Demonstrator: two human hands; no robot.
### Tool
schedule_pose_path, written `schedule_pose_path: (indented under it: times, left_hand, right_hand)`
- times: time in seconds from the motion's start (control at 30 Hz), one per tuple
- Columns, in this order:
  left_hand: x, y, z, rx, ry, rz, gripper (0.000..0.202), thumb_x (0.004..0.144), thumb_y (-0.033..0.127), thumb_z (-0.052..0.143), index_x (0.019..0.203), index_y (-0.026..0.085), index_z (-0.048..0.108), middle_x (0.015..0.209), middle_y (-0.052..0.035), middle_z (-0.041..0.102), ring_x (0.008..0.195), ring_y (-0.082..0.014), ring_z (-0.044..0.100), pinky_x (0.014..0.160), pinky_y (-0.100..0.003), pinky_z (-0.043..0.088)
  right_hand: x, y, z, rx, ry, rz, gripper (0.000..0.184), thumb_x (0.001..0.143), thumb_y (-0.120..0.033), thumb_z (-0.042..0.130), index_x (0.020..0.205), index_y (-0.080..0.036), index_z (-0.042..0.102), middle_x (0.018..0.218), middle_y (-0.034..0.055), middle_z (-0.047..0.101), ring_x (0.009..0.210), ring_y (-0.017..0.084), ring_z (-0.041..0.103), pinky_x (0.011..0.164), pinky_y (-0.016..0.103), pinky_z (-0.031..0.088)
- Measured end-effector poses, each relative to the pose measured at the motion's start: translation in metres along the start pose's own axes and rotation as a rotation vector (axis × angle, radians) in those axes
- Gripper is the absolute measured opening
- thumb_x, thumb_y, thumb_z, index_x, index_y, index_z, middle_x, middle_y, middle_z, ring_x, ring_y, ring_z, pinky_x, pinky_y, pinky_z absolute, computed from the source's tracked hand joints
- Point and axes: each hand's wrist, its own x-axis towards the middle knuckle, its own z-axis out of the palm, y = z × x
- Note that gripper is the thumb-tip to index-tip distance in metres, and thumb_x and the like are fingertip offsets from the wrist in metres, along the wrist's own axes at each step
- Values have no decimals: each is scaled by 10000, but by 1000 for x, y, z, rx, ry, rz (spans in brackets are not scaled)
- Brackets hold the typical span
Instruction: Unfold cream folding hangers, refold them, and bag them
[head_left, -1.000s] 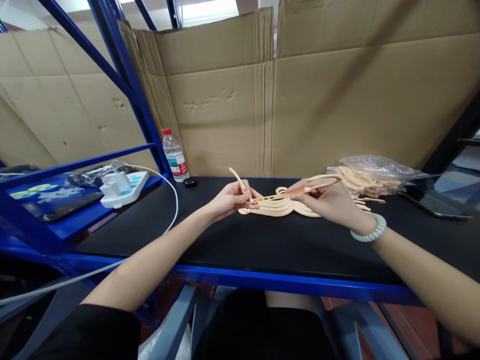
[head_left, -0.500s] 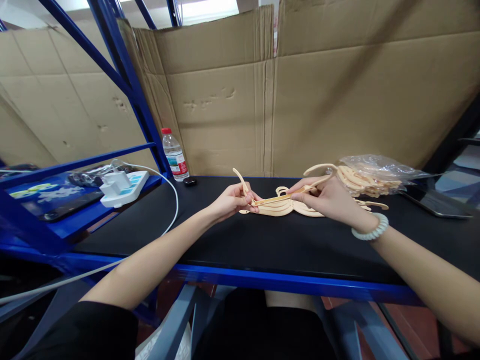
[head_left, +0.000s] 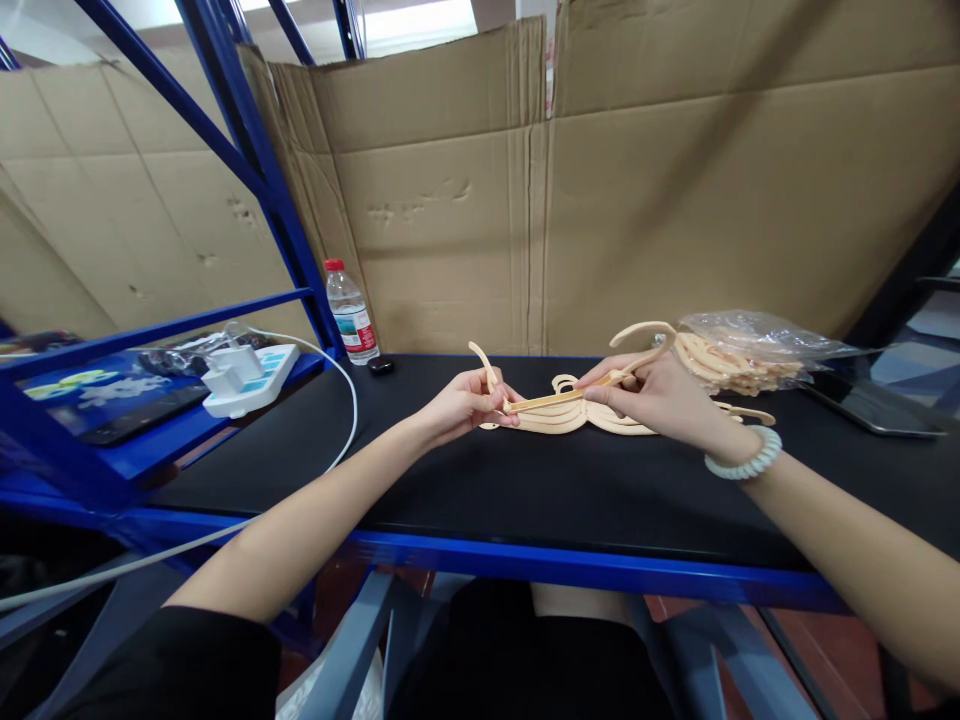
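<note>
Above the black tabletop, my right hand [head_left: 649,390] is closed on a beige plastic hanger [head_left: 551,401], whose hook curves up over the knuckles. The hanger's narrow bar slants down to the left. My left hand [head_left: 472,402] pinches the bar's far end, where a short curved beige piece [head_left: 480,358] sticks up from the fingers. Whether that piece is joined to the bar is hidden by the fingertips. Just behind and below the bar lie stacked beige hangers [head_left: 555,420], partly covered by my hands.
A clear plastic bag of beige pieces [head_left: 727,360] sits at the right, beside a dark flat tablet-like device [head_left: 874,405]. At the back left stand a water bottle [head_left: 351,315] and a small black object [head_left: 381,365]. A power strip [head_left: 251,380] trails a white cable [head_left: 352,400] across the table.
Almost nothing differs. Both hands keep the same grip, and the whole view has shifted very slightly.
</note>
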Motion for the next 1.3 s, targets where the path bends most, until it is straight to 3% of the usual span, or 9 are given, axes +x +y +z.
schedule_pose_path:
  times: [0.2, 0.4, 0.6, 0.83, 1.07, 1.2, 1.3]
  left_hand:
    - [0, -6, 7, 9, 84, 56, 411, 625, 228, 826, 699, 137, 432, 763, -73, 694, 594, -150, 670, 611, -254, 553]
    - [-2, -7, 15, 104, 172, 124, 348, 673, 219, 783, 708, 137, 447, 738, -70, 694, 572, -139, 661, 571, -233, 536]
    - [-4, -9, 23, 198, 282, 227, 259, 732, 193, 723, 708, 132, 472, 666, -40, 660, 536, -117, 637, 562, -229, 539]
    - [-3, -17, 25, 196, 321, 297, 257, 728, 169, 702, 684, 149, 450, 746, -62, 706, 595, -141, 675, 622, -260, 565]
    - [0, -26, 22, 142, 336, 306, 340, 680, 219, 765, 656, 151, 433, 807, -93, 727, 719, -197, 712, 661, -279, 564]
    - [0, -28, 22, 150, 315, 332, 369, 665, 233, 791, 671, 154, 431, 835, -92, 729, 752, -196, 711, 701, -296, 557]
    - [0, -26, 22, 198, 302, 356, 356, 664, 228, 797, 682, 148, 451, 846, -94, 728, 760, -201, 710, 711, -304, 553]
  right_hand:
    - [0, 2, 1, -8, 4, 8, 224, 802, -373, 616, 804, -179, 729, 424, -44, 458, 388, 67, 360, 379, 230, 217]
    - [1, 1, 2, -41, 23, 22, 210, 803, -343, 615, 805, -172, 737, 439, -34, 496, 397, 77, 385, 406, 239, 282]
    - [2, -1, 5, -12, 47, 43, 301, 791, -348, 616, 565, -153, 657, 604, 45, 651, 456, 93, 488, 444, 247, 360]
    - [4, 4, 6, -26, 71, 45, 432, 799, -335, 604, 408, -165, 535, 798, 76, 720, 515, 104, 551, 455, 249, 385]
    - [5, 9, 7, -13, 90, 81, 428, 792, -322, 616, 400, -165, 546, 802, 77, 720, 550, 112, 577, 472, 243, 402]
    - [5, 8, 6, 36, 81, 150, 463, 784, -360, 627, 381, -158, 521, 798, 88, 714, 454, 78, 503, 403, 236, 352]
    - [6, 6, 4, 94, 80, 207, 387, 778, -369, 637, 462, -151, 585, 666, 79, 678, 412, 73, 455, 373, 228, 322]
